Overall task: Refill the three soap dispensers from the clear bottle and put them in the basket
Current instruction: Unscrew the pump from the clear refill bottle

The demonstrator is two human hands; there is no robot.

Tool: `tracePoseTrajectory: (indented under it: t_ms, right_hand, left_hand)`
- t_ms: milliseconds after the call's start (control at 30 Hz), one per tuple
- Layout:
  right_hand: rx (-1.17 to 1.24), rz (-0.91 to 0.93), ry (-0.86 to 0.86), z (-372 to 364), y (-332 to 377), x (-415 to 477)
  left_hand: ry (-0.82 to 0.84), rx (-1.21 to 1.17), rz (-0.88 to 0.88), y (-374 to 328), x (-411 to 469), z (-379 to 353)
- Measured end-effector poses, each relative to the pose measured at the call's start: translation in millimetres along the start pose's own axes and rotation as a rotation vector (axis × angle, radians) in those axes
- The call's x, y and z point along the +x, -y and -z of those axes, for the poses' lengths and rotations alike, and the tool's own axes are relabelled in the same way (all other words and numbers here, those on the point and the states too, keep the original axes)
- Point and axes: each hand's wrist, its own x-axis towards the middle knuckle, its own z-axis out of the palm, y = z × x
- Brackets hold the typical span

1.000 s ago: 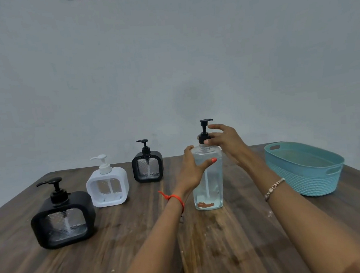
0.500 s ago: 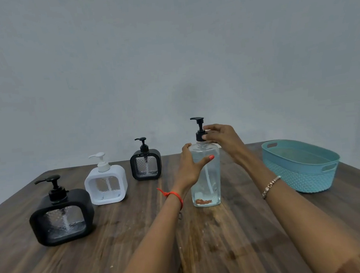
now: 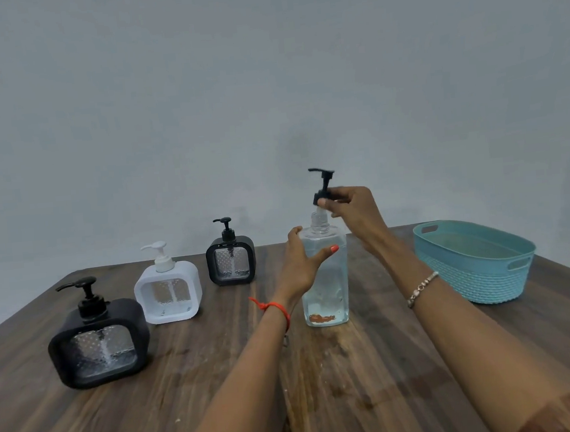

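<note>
A tall clear bottle (image 3: 327,281) of pale liquid stands mid-table. My left hand (image 3: 301,262) grips its body from the left. My right hand (image 3: 352,210) pinches the bottle's black pump top (image 3: 322,188), which is lifted a little above the bare threaded neck. Three square soap dispensers stand in a row at the left: a large black one (image 3: 98,339) nearest, a white one (image 3: 167,289) behind it, and a small black one (image 3: 231,260) farthest back. All three have their pumps on.
A teal woven basket (image 3: 481,274) with handle slots sits at the right of the wooden table (image 3: 360,381). A pale wall rises behind the table's far edge. Wet-looking streaks mark the wood in front of the bottle.
My right hand has raised the black pump top off the clear bottle's neck, which now shows. The left hand has kept its grip on the bottle.
</note>
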Motion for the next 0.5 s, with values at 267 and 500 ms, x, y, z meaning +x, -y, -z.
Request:
tracePoseTrajectory:
  t_ms: [267, 500]
  right_hand:
    - [0.048, -0.018, -0.059, 12.2, 22.1, 17.1]
    - [0.012, 0.058, -0.15, 13.7, 39.8, 18.1]
  left_hand:
    - [0.004, 0.015, -0.01, -1.9, -0.7, -0.1]
    - [0.003, 0.017, 0.0, -2.5, -0.8, -0.1]
